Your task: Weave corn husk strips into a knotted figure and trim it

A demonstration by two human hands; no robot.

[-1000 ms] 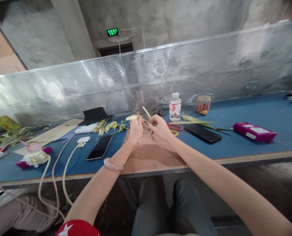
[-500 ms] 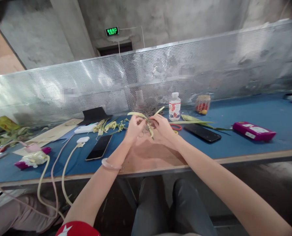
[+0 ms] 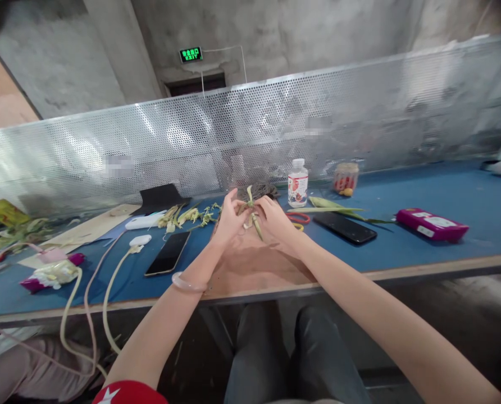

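Note:
Between my two hands is a small knot of pale green leaf strips [image 3: 257, 226], one end pointing up and another hanging down. My left hand [image 3: 230, 220] pinches it from the left, with the index finger raised off it. From the right, my right hand [image 3: 274, 220] closes thumb and fingers on the same strips. Both hands hover over a brown board [image 3: 254, 269] at the table's front edge. A tangle of dark thin strands [image 3: 264, 189] lies just behind them. The fingertips hide the middle of the knot.
Right of my hands are a white bottle [image 3: 297, 183], a jar [image 3: 346, 178], red and yellow loops [image 3: 297, 217], a long leaf [image 3: 330, 202], a black phone [image 3: 345, 227] and a purple packet [image 3: 431, 224]. Leftward lie another phone [image 3: 167, 253], wilted flowers [image 3: 187, 216] and cables [image 3: 107, 303].
The two leaf strips that spread out left and right above my hands no longer show that way; one short end now stands upright. My left index finger has lifted.

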